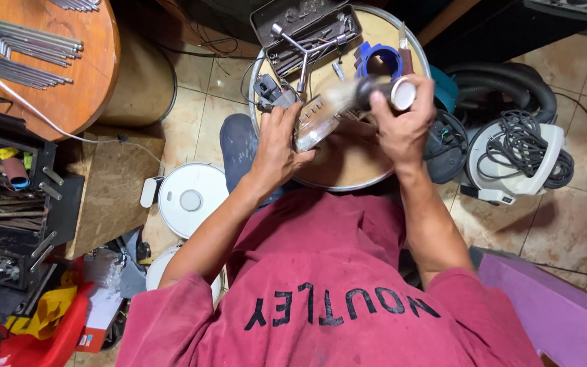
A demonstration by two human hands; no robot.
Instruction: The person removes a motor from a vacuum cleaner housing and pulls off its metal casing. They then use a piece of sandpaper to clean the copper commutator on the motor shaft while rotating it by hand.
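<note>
My left hand (278,144) grips the lower end of a clear plastic vacuum part (321,117) with a toothed edge. My right hand (402,122) holds its dark upper end, which finishes in a round white cap (403,93). Both hands hold the part above a small round wooden table (348,170). The part is blurred, so its details are unclear.
On the table lie an open grey tool case (301,30) with a cross wrench, a blue ring-shaped part (379,60) and a grey fitting (271,92). A white robot vacuum (190,198) sits left on the floor. A canister vacuum with coiled cable (521,153) stands right. Tool trays (8,204) fill the left.
</note>
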